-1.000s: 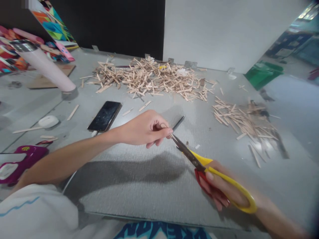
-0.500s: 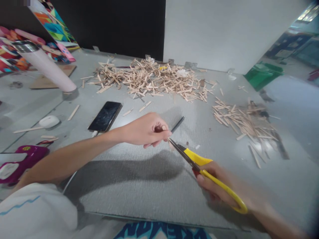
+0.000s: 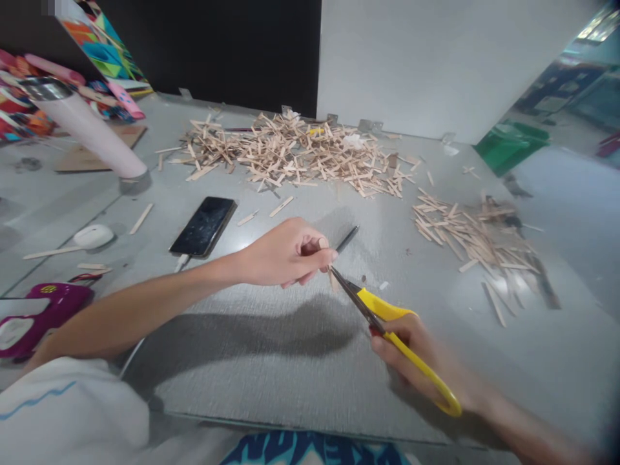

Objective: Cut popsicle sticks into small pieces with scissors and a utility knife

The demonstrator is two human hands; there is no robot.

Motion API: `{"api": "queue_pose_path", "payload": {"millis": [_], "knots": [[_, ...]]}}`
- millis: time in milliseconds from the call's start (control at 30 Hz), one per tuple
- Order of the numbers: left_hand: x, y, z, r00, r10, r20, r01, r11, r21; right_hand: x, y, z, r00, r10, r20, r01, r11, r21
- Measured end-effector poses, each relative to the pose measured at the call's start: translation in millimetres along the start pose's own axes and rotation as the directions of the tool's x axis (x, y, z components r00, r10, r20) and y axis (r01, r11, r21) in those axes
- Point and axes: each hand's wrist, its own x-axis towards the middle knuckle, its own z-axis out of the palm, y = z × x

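Note:
My left hand [image 3: 295,255] is closed in a pinch on a small wooden stick [image 3: 334,281], whose lower end pokes out below the fingertips. My right hand [image 3: 416,352] is wrapped round the yellow handles of a pair of scissors [image 3: 372,309]. The scissor tips point up and left and meet the stick just under my left thumb; whether the blades are cutting into it, I cannot tell. A dark pen [image 3: 347,239] lies on the table just beyond my left fingertips.
A big heap of wooden sticks [image 3: 290,152] lies along the back, a smaller pile [image 3: 475,236] at the right. A phone [image 3: 203,226] with a white cable, an earbud case [image 3: 93,236], a purple device [image 3: 46,316] and a pink bottle [image 3: 92,132] occupy the left. A green bin [image 3: 513,145] stands beyond.
The scissors' long handle and my right hand have swung slightly to the left. My left hand stays almost in place, still pinching the stick.

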Motion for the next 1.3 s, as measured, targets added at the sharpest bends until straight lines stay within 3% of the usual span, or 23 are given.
{"api": "queue_pose_path", "payload": {"millis": [200,467,600,733,833,1100,1300], "knots": [[1,2,0.2,1.0,0.008,-0.004,-0.008,1.0,-0.024,3,10,0,1.0,-0.01,-0.026,0.008,0.998,-0.063],[3,-5,17.7,0.986,0.053,-0.159,-0.063,0.996,-0.057,5,10,3,0.997,0.048,-0.057,-0.053,0.995,-0.087],[4,-11,20.0,0.991,0.073,-0.113,-0.09,0.984,-0.151,5,12,2,0.994,0.092,-0.064,-0.096,0.993,-0.063],[6,-17,18.5,0.99,0.111,-0.085,-0.13,0.955,-0.266,2,14,-3,0.984,0.173,0.046,-0.173,0.985,-0.01],[6,-17,17.0,0.99,0.122,-0.069,-0.137,0.95,-0.281,2,13,-6,0.98,0.163,0.113,-0.168,0.985,0.041],[5,-14,13.9,0.994,0.105,-0.032,-0.109,0.963,-0.247,7,23,-5,0.991,0.053,0.122,-0.07,0.988,0.136],[4,-14,14.6,0.995,0.097,-0.021,-0.099,0.971,-0.22,1,19,-1,0.986,0.15,0.068,-0.156,0.984,0.089]]}}
